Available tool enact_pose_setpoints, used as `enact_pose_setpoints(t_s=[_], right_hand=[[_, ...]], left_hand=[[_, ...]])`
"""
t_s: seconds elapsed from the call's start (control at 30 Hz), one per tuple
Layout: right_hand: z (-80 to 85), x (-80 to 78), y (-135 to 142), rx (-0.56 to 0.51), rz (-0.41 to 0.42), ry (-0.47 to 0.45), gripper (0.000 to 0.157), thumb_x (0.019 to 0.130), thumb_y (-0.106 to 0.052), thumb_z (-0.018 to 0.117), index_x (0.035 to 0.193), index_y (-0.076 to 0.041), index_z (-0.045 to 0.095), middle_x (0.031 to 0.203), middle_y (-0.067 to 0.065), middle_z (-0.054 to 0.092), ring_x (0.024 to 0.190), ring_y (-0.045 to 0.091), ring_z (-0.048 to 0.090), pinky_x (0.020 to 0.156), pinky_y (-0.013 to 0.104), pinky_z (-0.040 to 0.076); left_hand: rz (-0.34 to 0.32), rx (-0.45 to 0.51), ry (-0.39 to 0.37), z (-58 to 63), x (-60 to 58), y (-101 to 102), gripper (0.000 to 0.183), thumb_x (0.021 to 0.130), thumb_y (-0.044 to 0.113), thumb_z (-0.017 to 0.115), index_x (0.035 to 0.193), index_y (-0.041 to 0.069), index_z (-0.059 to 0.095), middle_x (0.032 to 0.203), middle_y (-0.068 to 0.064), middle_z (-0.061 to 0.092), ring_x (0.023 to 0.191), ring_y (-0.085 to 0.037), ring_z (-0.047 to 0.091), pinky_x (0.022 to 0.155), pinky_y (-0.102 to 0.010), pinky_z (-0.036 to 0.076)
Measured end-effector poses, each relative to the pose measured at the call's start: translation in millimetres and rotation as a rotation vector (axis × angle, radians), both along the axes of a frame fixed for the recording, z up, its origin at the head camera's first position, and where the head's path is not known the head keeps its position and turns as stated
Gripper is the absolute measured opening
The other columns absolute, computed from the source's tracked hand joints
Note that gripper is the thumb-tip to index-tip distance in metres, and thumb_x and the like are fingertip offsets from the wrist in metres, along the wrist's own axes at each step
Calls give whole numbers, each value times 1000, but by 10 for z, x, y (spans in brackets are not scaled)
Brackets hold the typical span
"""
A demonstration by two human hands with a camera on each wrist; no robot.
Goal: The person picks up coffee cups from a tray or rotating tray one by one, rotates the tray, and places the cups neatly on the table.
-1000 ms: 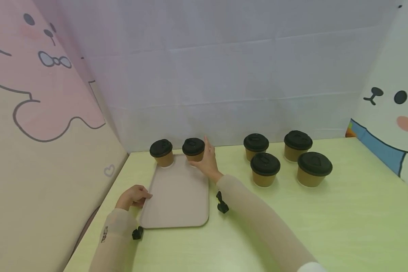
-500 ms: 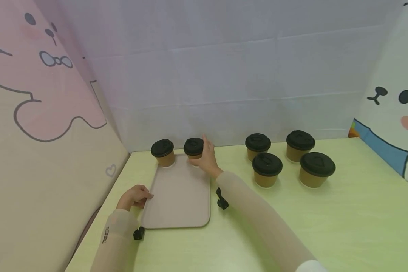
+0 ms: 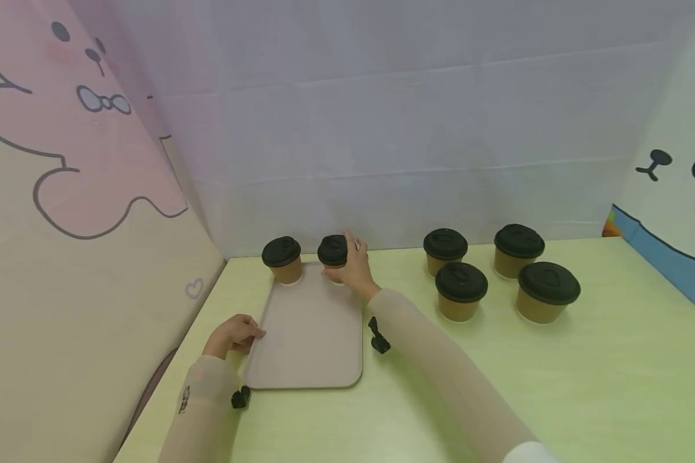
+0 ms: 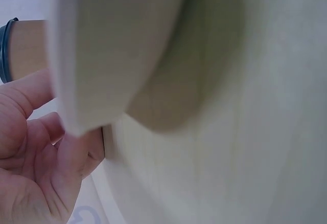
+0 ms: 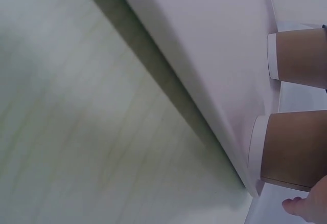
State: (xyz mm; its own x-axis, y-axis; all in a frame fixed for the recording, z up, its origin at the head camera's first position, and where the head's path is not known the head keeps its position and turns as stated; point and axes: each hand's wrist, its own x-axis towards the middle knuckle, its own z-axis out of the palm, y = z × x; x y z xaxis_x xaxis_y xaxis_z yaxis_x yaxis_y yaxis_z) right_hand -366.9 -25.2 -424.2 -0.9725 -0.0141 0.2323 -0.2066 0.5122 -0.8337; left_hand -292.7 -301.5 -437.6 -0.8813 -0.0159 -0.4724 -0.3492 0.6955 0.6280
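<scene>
A beige rectangular tray [image 3: 304, 334] lies on the table. My left hand [image 3: 234, 334] pinches its left edge, thumb on top and fingers beneath; the left wrist view shows the hand [image 4: 38, 147] at the tray's rim [image 4: 102, 55]. At the tray's far right corner stands a brown paper cup with a black lid [image 3: 331, 252]. My right hand [image 3: 353, 267] grips this cup from its right side, thumb in front and fingers behind. Its base meets the tray in the right wrist view, where the cup [image 5: 294, 150] is upright on the surface. Another lidded cup [image 3: 284, 260] occupies the far left corner.
Several more lidded cups stand to the right, among them a near one [image 3: 460, 292] and a larger-looking one [image 3: 547, 292]. A pale curtain [image 3: 411, 128] closes off the table's back edge, and a printed cloth [image 3: 121, 289] hangs along the left.
The whole head view has shifted slightly, so the scene sits a little farther right. Both hands keep their places at the tray and the cup.
</scene>
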Motion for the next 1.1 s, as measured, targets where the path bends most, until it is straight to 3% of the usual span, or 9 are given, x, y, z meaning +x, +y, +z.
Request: enact_pose_setpoints(t_s=[0.43,1.1], right_hand=[[10,-33,-17,-47,4,-41,94,66,-21,83,143,-25,27,146,25,16,134,44,24,101,57,31],[5,-50,12,-60,26,-44,89,68,-23,82,141,-24,31,143,20,24,129,38,35,102,50,34]], left_hand=[[-24,-24,12,31,37,1,19,86,11,61,76,6,46,69,-1,44,60,-11,45,55,-23,45],[-11,-6,8,15,17,8,20,85,10,62,74,8,46,67,-1,44,57,-11,45,54,-23,45]])
